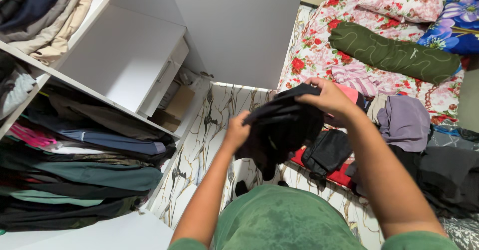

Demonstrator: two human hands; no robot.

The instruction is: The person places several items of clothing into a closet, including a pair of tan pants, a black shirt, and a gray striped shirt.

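Two bare hands hold one dark garment in mid-air, above a marble-patterned floor [199, 145] with dark veins. At far left, a white wardrobe shelf [95, 93] carries a stack of folded clothes [85, 175] in greens, blues and black beneath it, with beige and dark folded pieces [45, 15] above it. Beside these sits a white drawer unit [164, 75], its drawer closed.

Next comes the left hand [236, 131], closed on the lower left edge of the black fabric garment [279, 127]. That garment hangs bunched between the hands, out in front of the person's green shirt [279, 222]. Its long axis runs on a slant, from the left hand low down up to the right hand [329, 98], with a loose end drooping towards the floor. The right hand is clenched over the garment's upper edge, knuckles up.

Further right, a bed with a red-rose floral sheet [314, 50] holds a black bag [327, 152], a mauve folded garment [404, 123], a long olive-green bolster [394, 53] lying slantwise, and a blue floral pillow [456, 23] at the far corner.
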